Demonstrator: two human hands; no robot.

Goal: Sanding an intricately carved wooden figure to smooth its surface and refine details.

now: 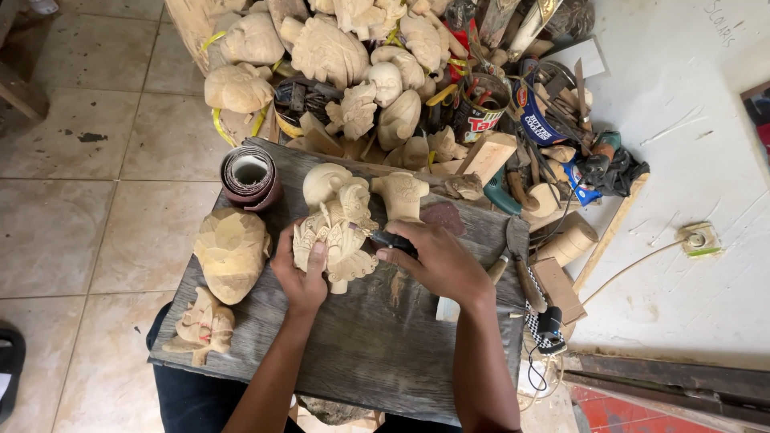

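While the grey wooden board (377, 337) lies across my lap, my left hand (301, 277) grips the pale carved figure (337, 232) on it; my right hand (437, 261) pinches a dark-handled carving tool (393, 240). I judge detail-cutting continues; next needs small, careful pressure.

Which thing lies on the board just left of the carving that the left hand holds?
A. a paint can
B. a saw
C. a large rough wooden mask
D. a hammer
C: a large rough wooden mask lies on the board left of the left hand and its carving.
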